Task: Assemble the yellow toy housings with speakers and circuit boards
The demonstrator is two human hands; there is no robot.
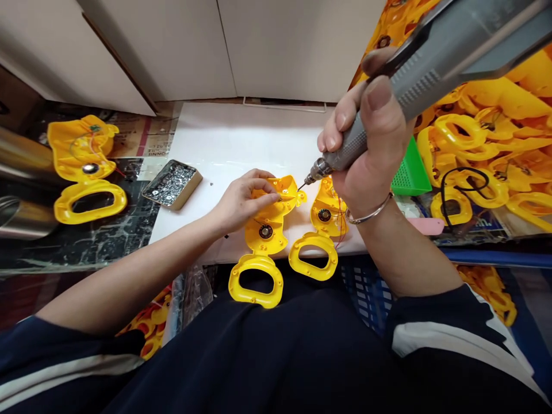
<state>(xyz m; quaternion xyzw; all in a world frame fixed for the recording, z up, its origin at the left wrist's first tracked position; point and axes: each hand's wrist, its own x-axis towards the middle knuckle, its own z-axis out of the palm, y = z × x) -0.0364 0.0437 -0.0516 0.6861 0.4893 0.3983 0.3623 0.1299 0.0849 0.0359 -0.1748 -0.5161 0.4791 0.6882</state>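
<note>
Across the near edge of the flat white board (250, 138) lies an open yellow plastic shell (277, 234) with a round black-rimmed speaker (265, 231) inside, its ring-shaped end overhanging toward the person's lap. On that shell's upper left side rests the left hand (248, 198), fingers bent over it and touching it; whether they grip it or only steady it I cannot tell. Above the board's right half, the right hand (366, 132) is wrapped firmly round a grey ribbed power screwdriver (414, 86), whose thin bit points down close to the shell's upper right corner; contact is unclear. No lettering on the grey casing can be read.

Also on the board, to the right, lies a second yellow plastic shell (321, 201) with red wires. At the board's left edge sits a rectangular metal tin (190, 190) filled with small silvery screws (172, 181). Left of the board, on the dark marbled counter (129, 241), is a third yellow plastic shell (71, 146); brown cardboard (138, 138) beside the board's far left corner carries dark capitals, only partly legible. Right of the board are a green perforated plastic tray (411, 172), a flat pink piece (426, 226) and a heap of yellow plastic parts (495, 132).
</note>
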